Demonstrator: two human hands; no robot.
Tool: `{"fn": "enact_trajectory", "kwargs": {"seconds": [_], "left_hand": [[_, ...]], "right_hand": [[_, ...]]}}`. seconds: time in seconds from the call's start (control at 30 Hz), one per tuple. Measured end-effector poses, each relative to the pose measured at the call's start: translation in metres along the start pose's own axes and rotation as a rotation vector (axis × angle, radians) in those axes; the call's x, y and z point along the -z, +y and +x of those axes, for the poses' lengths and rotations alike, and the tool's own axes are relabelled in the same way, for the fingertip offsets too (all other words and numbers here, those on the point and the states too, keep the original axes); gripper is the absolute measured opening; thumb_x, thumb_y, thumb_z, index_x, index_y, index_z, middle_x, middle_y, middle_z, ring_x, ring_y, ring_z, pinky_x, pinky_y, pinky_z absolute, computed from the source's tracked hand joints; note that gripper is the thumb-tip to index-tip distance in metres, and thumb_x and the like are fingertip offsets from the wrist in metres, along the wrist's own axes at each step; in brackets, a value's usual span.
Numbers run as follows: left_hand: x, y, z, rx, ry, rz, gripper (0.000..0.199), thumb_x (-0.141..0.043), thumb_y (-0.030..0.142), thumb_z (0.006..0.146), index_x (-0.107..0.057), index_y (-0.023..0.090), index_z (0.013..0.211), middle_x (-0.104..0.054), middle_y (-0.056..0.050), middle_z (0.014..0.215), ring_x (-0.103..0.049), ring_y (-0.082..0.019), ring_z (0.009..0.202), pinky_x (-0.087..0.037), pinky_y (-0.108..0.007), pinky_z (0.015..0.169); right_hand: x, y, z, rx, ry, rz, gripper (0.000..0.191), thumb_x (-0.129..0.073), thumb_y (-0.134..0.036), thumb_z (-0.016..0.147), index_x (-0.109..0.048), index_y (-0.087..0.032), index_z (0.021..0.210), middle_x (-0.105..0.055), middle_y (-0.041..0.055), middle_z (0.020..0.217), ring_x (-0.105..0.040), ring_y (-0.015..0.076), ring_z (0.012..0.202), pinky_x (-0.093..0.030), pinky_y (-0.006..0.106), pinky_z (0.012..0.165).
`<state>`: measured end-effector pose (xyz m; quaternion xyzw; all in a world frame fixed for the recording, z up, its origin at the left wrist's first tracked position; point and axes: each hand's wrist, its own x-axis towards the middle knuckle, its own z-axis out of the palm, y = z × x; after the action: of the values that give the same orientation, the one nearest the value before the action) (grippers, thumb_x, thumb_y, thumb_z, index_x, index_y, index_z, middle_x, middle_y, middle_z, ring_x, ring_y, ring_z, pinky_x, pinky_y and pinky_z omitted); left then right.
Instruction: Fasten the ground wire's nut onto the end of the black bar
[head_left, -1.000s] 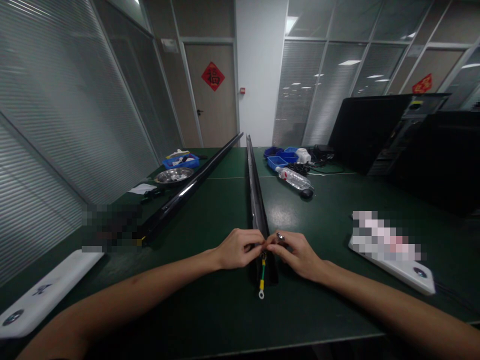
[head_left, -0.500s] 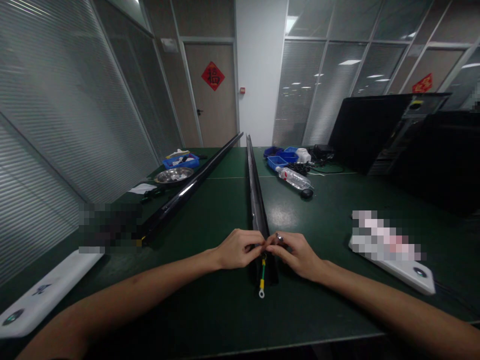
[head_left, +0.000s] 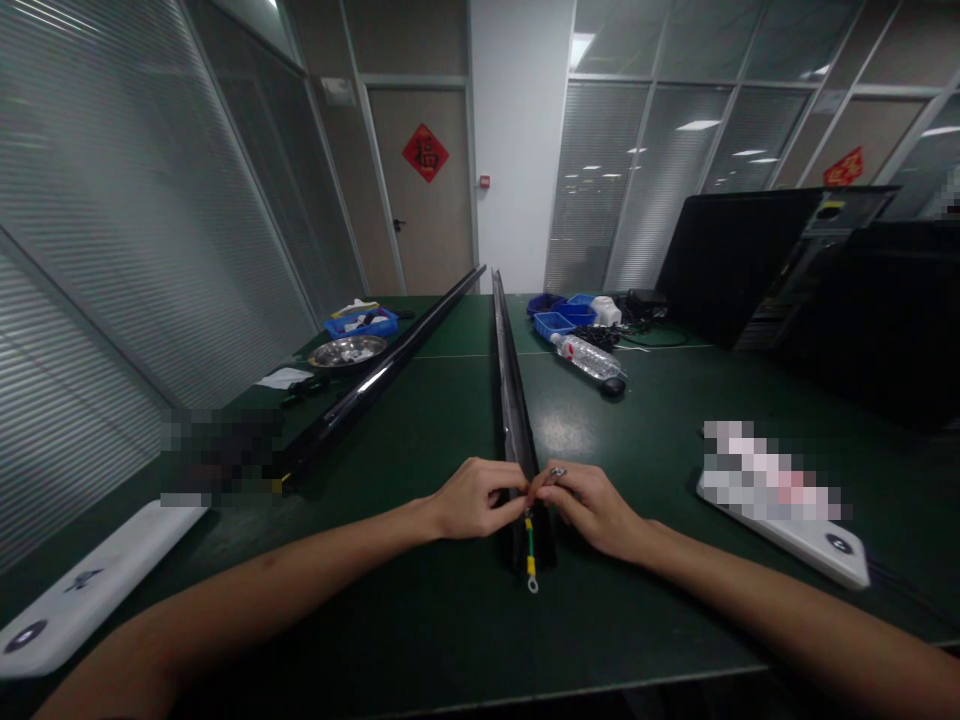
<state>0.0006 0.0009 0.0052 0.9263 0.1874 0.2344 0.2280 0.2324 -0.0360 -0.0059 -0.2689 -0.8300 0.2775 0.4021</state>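
My left hand [head_left: 484, 497] and my right hand [head_left: 589, 505] meet fingertip to fingertip over the near end of a long black channel-shaped strip [head_left: 512, 400]. Both are closed in a pinch. Just below the fingertips hangs a short green ground wire [head_left: 531, 545] with yellow sleeves and a ring terminal [head_left: 532, 584] at its lower end. Its upper end is at the right fingertips, partly covered. Whatever the left fingers pinch is hidden. A ring sits on a right finger.
A second long black strip [head_left: 375, 378] lies to the left. Beyond it are a metal bowl [head_left: 347, 352] and a blue tray [head_left: 375, 325]. Further right are blue bins [head_left: 555, 322], a plastic bottle [head_left: 589, 357] and white devices [head_left: 814, 545], [head_left: 97, 590].
The wire's lower ring terminal has swung slightly to the right and turned. The right fingers have shifted a little, while the left hand and both strips stay in place.
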Motion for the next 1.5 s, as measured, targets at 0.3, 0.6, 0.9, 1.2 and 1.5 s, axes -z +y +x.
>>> {"fn": "enact_trajectory", "kwargs": {"seconds": [0.3, 0.6, 0.9, 1.2, 1.5], "left_hand": [[-0.0006, -0.0004, -0.0008, -0.046, 0.032, -0.014, 0.021, -0.050, 0.023, 0.101, -0.064, 0.014, 0.089, -0.059, -0.003, 0.084, -0.049, -0.010, 0.063, -0.038, -0.021, 0.059], [-0.0005, -0.0033, -0.0012, -0.045, 0.021, 0.004, 0.021, -0.049, 0.020, 0.103, -0.060, 0.014, 0.087, -0.058, -0.002, 0.084, -0.053, -0.012, 0.068, -0.041, -0.022, 0.065], [-0.0004, -0.0024, -0.0006, -0.038, 0.013, -0.011, 0.020, -0.049, 0.020, 0.102, -0.063, 0.014, 0.089, -0.061, -0.004, 0.087, -0.054, -0.012, 0.069, -0.042, -0.023, 0.067], [-0.0007, -0.0040, -0.0017, -0.028, -0.019, -0.006, 0.019, -0.051, 0.019, 0.101, -0.062, 0.014, 0.087, -0.061, -0.004, 0.086, -0.057, -0.013, 0.071, -0.044, -0.023, 0.069], [0.0001, -0.0011, -0.0002, -0.029, -0.008, 0.005, 0.022, -0.051, 0.023, 0.101, -0.062, 0.014, 0.085, -0.058, -0.002, 0.080, -0.050, -0.010, 0.063, -0.038, -0.021, 0.060]], "right_hand": [[-0.0009, -0.0023, 0.0000, -0.037, 0.040, 0.010, 0.028, -0.053, -0.036, 0.107, -0.071, -0.016, 0.099, -0.069, 0.0045, 0.085, -0.062, 0.0149, 0.067, -0.052, 0.026, 0.067], [-0.0008, -0.0019, -0.0001, -0.022, 0.051, 0.024, 0.024, -0.061, -0.036, 0.104, -0.072, -0.016, 0.097, -0.070, 0.0027, 0.082, -0.064, 0.0150, 0.069, -0.054, 0.027, 0.072], [-0.0018, -0.0025, 0.0001, -0.029, 0.061, 0.034, 0.024, -0.062, -0.036, 0.104, -0.071, -0.016, 0.095, -0.072, 0.0032, 0.083, -0.065, 0.0156, 0.070, -0.054, 0.027, 0.072], [-0.0020, 0.0004, -0.0014, -0.027, 0.036, 0.023, 0.025, -0.061, -0.038, 0.104, -0.070, -0.017, 0.095, -0.072, 0.0035, 0.084, -0.066, 0.0162, 0.071, -0.054, 0.027, 0.072], [-0.0010, 0.0011, 0.0002, 0.000, 0.027, -0.013, 0.026, -0.057, -0.036, 0.106, -0.072, -0.017, 0.096, -0.071, 0.0040, 0.084, -0.068, 0.0177, 0.076, -0.053, 0.029, 0.074]]}}
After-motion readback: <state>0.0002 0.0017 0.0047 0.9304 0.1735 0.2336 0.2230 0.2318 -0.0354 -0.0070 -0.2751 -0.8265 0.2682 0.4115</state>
